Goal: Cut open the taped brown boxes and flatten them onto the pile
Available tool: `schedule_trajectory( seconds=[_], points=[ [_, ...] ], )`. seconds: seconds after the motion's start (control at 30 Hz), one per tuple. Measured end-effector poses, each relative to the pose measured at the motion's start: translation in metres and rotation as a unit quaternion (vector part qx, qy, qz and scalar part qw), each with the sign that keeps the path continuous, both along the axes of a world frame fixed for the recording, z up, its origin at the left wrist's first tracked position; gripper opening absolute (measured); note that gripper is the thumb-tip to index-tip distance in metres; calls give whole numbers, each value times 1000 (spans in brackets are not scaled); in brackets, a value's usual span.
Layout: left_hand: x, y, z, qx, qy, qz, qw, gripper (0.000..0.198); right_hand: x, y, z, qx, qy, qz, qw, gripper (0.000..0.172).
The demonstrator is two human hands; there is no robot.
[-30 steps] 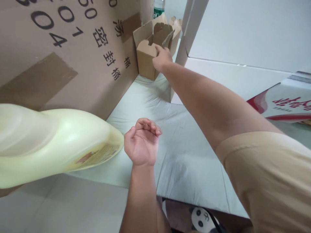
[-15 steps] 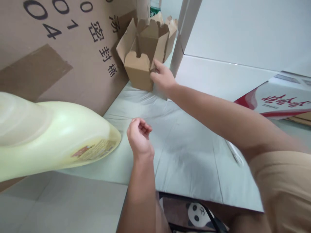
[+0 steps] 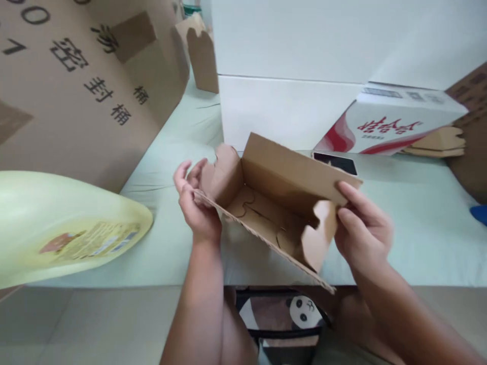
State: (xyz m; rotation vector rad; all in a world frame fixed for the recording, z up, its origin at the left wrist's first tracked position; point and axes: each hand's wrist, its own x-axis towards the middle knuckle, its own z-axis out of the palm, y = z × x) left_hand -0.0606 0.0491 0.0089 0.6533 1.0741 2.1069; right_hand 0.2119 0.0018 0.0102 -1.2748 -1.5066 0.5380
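A small open cardboard box (image 3: 283, 175) is held tilted in front of me, its inside and slotted bottom facing up toward the camera. At its left end, my left hand (image 3: 200, 208) closes on the corner, with the fingers curled near a notched end flap. My right hand (image 3: 363, 233) grips the right end, pinching the upper right corner between thumb and fingers. The long near flap slants down to the right. Notched flaps stand up at both short ends.
A large printed carton (image 3: 125, 132) and a pale yellow bottle (image 3: 140, 218) stand on the left. Another small cardboard box (image 3: 203, 61) is at the back, beside a white box (image 3: 274, 111). A red-and-white carton (image 3: 384, 124) and a dark phone-like object (image 3: 337, 163) lie at the right rear.
The box has come from the back of the table toward me with my right hand. My left hand, previously unoccupied, now grips its left end. The view has shifted right.
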Motion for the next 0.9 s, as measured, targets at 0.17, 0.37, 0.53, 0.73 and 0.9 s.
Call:
schedule_trajectory(
  seconds=[0.17, 0.37, 0.53, 0.73, 0.9],
  points=[
    [32, -11, 0, 1, 61, -41, 997, 59, 28, -18, -35, 48, 21, 3, 999, 37],
    [49, -21, -6, 16, 135, -35, 990, 74, 38, -17, -46, 31, 35, 69, 997, 51],
    [70, -17, -9, 30, 174, -11, 984, 41, 40, -27, -49, 41, 18, 64, 997, 64],
    [70, -9, -14, 4, 202, -20, 979, 33, 39, -31, -46, 45, 42, 99, 993, 96],
    [59, -13, -13, -34, 199, -61, 977, 30, 43, -21, -30, 69, 30, 156, 985, 50]
  ],
)
